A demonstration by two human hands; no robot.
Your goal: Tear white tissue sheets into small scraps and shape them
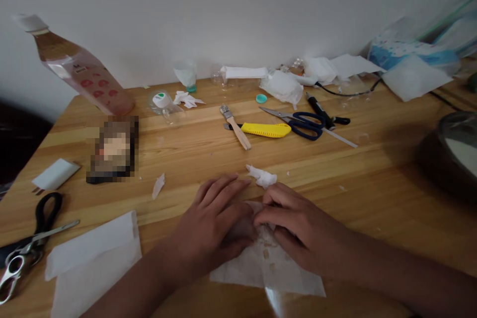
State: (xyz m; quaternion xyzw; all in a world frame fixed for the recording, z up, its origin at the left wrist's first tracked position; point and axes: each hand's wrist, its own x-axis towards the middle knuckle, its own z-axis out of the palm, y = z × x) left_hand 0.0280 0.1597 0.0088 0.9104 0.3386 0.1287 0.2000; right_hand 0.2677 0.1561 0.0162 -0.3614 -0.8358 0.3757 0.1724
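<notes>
A thin whitish translucent sheet [294, 273] lies on the table under both hands. Across its left part rests my left hand [216, 223], fingers stretched out flat. My right hand [298, 226] has its fingers curled and pinched together at the sheet's upper middle; what sits between the fingertips is hidden. Below those fingertips, small yellowish patches show on a clear, shiny strip [274, 298] that runs to the bottom edge. A crumpled white tissue [262, 176] lies just beyond my right hand.
Beyond the hands are a wooden brush [238, 131], yellow utility knife [266, 130] and blue-handled scissors [307, 124]. A bottle [89, 77] stands back left. At left lie black-handled scissors [46, 231] and folded white sheets [97, 253]. A dark bowl [443, 159] sits right.
</notes>
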